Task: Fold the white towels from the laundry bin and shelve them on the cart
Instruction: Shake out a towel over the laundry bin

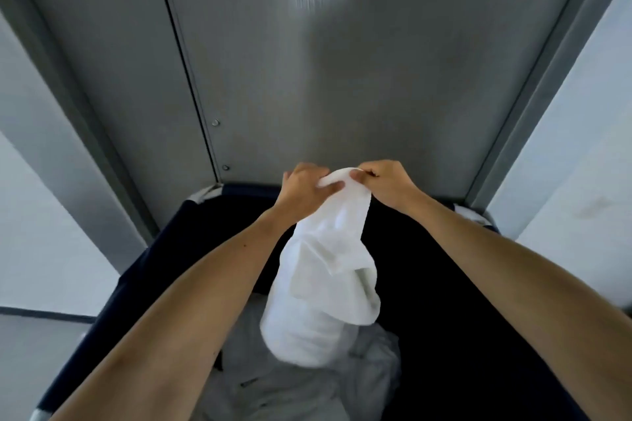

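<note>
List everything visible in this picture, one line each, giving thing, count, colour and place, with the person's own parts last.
held towel: one, white, hanging bunched over the bin.
loose linen: heap, count unclear, whitish, in the bin's bottom.
laundry bin: one, dark navy, below the arms.
metal panel: one, grey, upright behind the bin.
screws: two, silver, on the panel's left seam.
side walls: two, pale, flanking the panel.
left hand: one, pinching the towel's top edge.
right hand: one, pinching the same edge.

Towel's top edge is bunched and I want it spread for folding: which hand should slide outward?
Probably the right hand: it only pinches the towel by its edge, while the left hand wraps more cloth and can anchor.
</note>
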